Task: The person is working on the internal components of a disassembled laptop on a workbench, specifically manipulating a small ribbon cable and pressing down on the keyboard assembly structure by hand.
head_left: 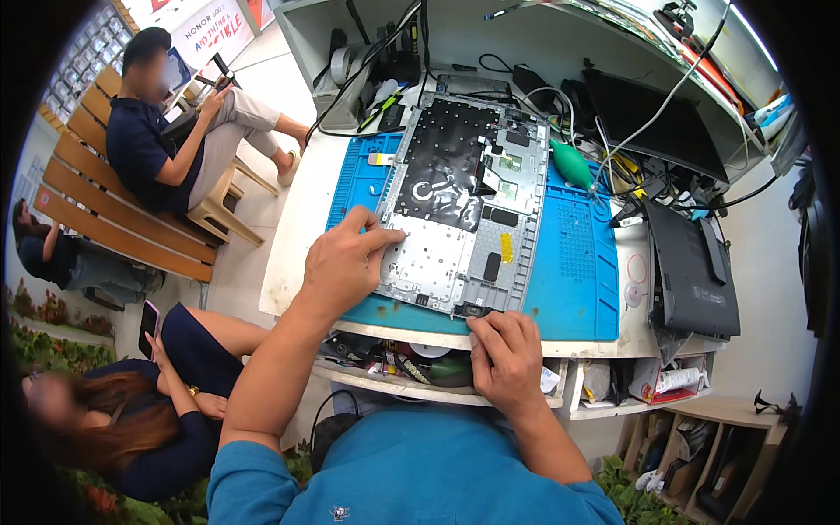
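Note:
A laptop top case [429, 262] lies with its inner side up, silver-grey with a black film [442, 166] over its far part. Above its left edge is my left hand [343, 258], thumb and forefinger pinched close to the metal; what they hold, if anything, is too small to make out. My right hand [507, 359] is closed at the near edge, its fingertips on the corner beside a small black part [473, 310]. A strip of yellow tape [506, 248] sticks to the case's right side. Beneath the case is a blue work mat [573, 302].
A green air blower [571, 164] sits beyond the case's right side, among tangled cables. To the right stands a dark laptop part [691, 271]. Open drawers [411, 376] with tools are under the bench edge. Two people [175, 149] [131, 411] sit at the left.

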{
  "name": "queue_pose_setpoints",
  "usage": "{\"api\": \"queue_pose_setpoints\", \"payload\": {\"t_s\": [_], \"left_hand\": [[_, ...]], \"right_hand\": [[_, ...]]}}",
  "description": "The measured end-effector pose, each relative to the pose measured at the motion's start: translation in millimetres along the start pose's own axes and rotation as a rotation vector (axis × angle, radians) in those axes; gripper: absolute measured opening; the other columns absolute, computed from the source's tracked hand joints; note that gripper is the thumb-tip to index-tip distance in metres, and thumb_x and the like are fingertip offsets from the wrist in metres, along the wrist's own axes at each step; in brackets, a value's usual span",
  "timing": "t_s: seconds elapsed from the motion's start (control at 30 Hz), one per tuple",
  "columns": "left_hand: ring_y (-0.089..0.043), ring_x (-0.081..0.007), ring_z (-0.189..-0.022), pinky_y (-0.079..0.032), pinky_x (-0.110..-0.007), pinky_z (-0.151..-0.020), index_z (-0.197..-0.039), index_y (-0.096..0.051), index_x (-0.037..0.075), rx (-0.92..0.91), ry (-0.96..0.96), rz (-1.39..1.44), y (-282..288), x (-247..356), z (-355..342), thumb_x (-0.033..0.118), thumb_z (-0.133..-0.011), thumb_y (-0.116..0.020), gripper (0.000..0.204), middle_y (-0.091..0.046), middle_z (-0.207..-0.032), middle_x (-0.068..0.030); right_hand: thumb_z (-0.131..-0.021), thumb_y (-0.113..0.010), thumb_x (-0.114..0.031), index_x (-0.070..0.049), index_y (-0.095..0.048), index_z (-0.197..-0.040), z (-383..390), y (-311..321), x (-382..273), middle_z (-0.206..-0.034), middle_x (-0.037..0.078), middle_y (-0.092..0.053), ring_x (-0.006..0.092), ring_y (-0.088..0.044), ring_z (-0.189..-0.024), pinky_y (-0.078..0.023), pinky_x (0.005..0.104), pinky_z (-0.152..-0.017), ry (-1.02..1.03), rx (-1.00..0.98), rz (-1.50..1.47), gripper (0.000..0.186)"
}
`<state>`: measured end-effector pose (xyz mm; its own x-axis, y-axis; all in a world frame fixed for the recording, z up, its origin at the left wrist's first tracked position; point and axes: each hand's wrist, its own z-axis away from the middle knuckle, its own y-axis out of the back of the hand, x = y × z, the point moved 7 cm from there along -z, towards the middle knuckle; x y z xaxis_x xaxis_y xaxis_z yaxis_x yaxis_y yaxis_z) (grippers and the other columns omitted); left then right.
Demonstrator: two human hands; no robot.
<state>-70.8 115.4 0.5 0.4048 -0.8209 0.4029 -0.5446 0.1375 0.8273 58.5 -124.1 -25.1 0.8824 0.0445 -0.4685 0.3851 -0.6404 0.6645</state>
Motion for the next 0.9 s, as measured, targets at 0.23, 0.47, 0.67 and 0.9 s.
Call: {"api": "queue_pose_setpoints", "payload": {"t_s": [0.23, 0.47, 0.67, 0.9], "left_hand": [[-0.073, -0.0297, -0.082, -0.059, -0.04, -0.074, -0.116, -0.09, 0.017, 0.071, -0.115, -0.086, 8.5, 8.4, -6.1, -0.005, -0.09, -0.078, 0.036, -0.071, -0.108, -0.0076], [-0.073, -0.0212, -0.081, -0.059, -0.035, -0.073, -0.116, -0.089, 0.012, -0.159, 0.071, 0.208, 32.9, -1.9, -0.9, -0.002, -0.094, -0.081, 0.027, -0.073, -0.105, -0.0078], [-0.074, -0.0253, -0.085, -0.06, -0.038, -0.076, -0.111, -0.09, 0.017, -0.278, -0.01, 0.128, 25.6, -5.5, 23.6, 0.001, -0.091, -0.083, 0.026, -0.073, -0.107, -0.0057], [-0.074, -0.0282, -0.085, -0.06, -0.039, -0.078, -0.11, -0.091, 0.018, -0.213, -0.05, 0.101, 28.7, -0.3, 29.3, 0.001, -0.087, -0.082, 0.03, -0.073, -0.107, -0.0067]], "right_hand": [[-0.087, -0.08, 0.003, -0.003, -0.079, -0.12, -0.6, -0.2, -0.8, -0.111, 0.008, -0.072, 0.0315, -0.067, -0.106, -0.053, 0.0441, -0.088, 0.001, -0.01, 0.005, 0.034], [-0.087, -0.08, 0.003, -0.003, -0.079, -0.12, -0.5, -0.3, 0.7, -0.11, 0.008, -0.071, 0.0317, -0.067, -0.106, -0.053, 0.0443, -0.089, -0.007, -0.009, 0.002, 0.033], [-0.087, -0.081, 0.003, -0.003, -0.079, -0.119, -0.8, -1.2, -0.6, -0.109, 0.008, -0.071, 0.0317, -0.067, -0.105, -0.053, 0.0445, -0.089, -0.003, -0.001, 0.001, 0.032], [-0.087, -0.081, 0.003, -0.003, -0.079, -0.118, -2.0, 0.2, -1.0, -0.109, 0.009, -0.071, 0.0319, -0.067, -0.105, -0.053, 0.0447, -0.089, -0.004, -0.006, 0.003, 0.032]]}}
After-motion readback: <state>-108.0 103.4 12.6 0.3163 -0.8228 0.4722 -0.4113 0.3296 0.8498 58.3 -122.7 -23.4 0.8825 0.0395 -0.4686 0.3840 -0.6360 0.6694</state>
